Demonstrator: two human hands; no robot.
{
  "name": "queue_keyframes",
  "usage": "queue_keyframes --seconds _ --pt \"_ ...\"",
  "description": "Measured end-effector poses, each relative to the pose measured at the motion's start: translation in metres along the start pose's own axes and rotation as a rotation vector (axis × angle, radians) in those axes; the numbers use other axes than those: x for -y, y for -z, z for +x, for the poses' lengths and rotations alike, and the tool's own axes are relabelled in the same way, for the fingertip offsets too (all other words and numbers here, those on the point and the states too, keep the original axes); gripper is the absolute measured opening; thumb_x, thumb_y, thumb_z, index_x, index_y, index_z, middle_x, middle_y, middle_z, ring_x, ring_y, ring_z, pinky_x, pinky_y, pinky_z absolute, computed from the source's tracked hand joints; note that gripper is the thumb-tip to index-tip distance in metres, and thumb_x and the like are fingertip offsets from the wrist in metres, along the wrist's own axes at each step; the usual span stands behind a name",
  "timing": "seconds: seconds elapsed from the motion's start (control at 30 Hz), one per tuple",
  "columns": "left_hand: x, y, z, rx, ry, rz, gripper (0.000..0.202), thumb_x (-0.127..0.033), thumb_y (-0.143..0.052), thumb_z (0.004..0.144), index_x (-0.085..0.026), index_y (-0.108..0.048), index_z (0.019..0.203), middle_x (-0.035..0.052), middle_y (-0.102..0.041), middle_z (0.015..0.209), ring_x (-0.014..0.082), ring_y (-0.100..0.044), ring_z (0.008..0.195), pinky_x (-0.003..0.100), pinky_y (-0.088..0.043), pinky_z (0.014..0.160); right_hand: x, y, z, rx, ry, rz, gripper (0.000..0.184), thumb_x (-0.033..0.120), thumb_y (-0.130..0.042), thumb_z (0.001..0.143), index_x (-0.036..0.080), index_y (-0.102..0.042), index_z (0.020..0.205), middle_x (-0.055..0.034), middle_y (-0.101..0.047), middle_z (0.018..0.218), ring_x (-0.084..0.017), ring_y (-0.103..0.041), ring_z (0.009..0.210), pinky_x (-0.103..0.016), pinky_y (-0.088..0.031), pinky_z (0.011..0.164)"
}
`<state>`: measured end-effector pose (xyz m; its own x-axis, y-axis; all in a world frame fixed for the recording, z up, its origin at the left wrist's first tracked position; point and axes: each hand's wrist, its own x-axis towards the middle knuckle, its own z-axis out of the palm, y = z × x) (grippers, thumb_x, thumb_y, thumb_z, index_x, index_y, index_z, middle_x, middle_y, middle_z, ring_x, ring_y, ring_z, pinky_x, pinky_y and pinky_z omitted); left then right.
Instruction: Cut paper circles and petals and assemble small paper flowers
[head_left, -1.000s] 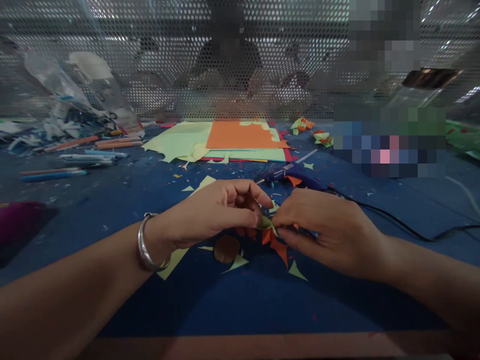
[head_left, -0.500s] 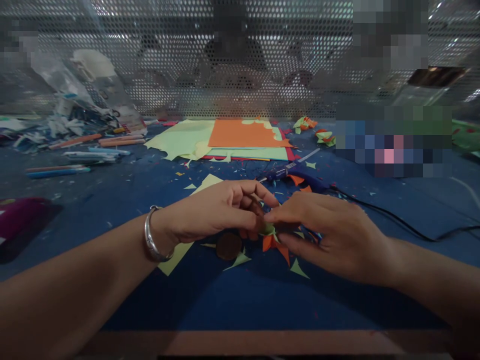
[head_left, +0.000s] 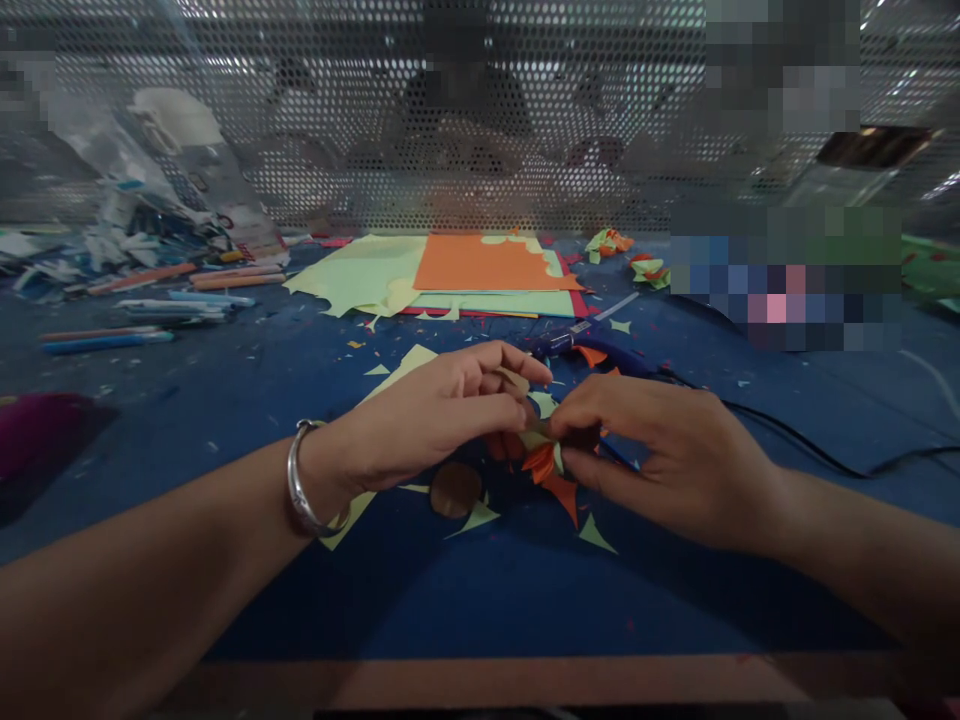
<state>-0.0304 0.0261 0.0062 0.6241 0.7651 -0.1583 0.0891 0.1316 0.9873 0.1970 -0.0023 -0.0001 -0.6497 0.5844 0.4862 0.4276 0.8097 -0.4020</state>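
Note:
A small green and orange paper flower (head_left: 538,458) is held low over the blue table, between my two hands. My right hand (head_left: 645,440) pinches its right side between thumb and fingertips. My left hand (head_left: 472,400), with a silver bangle at its wrist, has the thumb and lower fingers curled at the flower's left side, its forefinger lifted away. Fingers partly hide the flower. Below the hands lie a round brown disc (head_left: 456,489) and green paper scraps (head_left: 598,535). A pale yellow-green paper strip (head_left: 346,522) runs under my left wrist.
Behind my hands lies a blue glue gun (head_left: 559,340) with a black cord (head_left: 795,435). Orange and green paper sheets (head_left: 480,265) are stacked farther back. Two crumpled paper flowers (head_left: 609,244) sit to their right. Markers (head_left: 112,342) and a bottle (head_left: 225,190) stand left; a perforated metal screen (head_left: 337,120) rises behind.
My left forefinger and thumb have drawn slightly away from my right fingertips, leaving more of the paper flower in sight. The right hand keeps its pinch. The view has shifted a little.

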Motion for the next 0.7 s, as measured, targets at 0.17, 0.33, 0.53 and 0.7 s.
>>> queue_keyframes --seconds 0.17,0.33,0.53,0.7 --pt "0.0003 -0.0029 0.0007 -0.029 0.018 0.000 0.023 -0.018 -0.063 0.089 -0.019 -0.060 0.112 0.0029 -0.071 0.092 0.0125 -0.064 0.077 0.025 -0.048 0.070 -0.0014 -0.0009 0.0002 0.006 -0.031 0.006 0.008 0.016 -0.062 0.094 0.019 -0.068 0.099 -0.0014 -0.073 0.089 -0.013 -0.069 0.074 -0.025 -0.052 0.070" --pt "-0.0016 -0.0035 -0.0014 -0.038 0.041 -0.034 0.019 -0.017 -0.064 0.088 -0.017 -0.062 0.106 0.0031 -0.070 0.094 0.0122 -0.062 0.077 0.025 -0.047 0.072 -0.0005 -0.0018 0.0007 0.001 -0.026 -0.017 0.013 0.016 -0.062 0.094 0.019 -0.068 0.104 -0.0022 -0.075 0.092 -0.015 -0.071 0.080 -0.026 -0.053 0.073" --pt "-0.0023 -0.0043 -0.0024 -0.049 0.033 -0.100 0.003 -0.015 -0.064 0.086 -0.016 -0.063 0.088 0.0023 -0.065 0.089 0.0119 -0.060 0.077 0.025 -0.046 0.073 0.0006 -0.0004 -0.0010 -0.005 -0.014 -0.044 0.017 0.015 -0.063 0.095 0.017 -0.068 0.110 -0.0011 -0.074 0.092 -0.012 -0.069 0.077 -0.024 -0.053 0.075" --pt "-0.0005 -0.0041 -0.0004 -0.057 0.062 -0.153 0.005 -0.011 -0.063 0.083 -0.016 -0.063 0.084 0.0000 -0.063 0.081 0.0107 -0.058 0.073 0.023 -0.045 0.072 0.0016 -0.0009 -0.0006 -0.018 -0.008 -0.068 0.018 0.015 -0.063 0.095 0.017 -0.069 0.112 -0.0008 -0.072 0.090 -0.011 -0.068 0.074 -0.024 -0.053 0.073"
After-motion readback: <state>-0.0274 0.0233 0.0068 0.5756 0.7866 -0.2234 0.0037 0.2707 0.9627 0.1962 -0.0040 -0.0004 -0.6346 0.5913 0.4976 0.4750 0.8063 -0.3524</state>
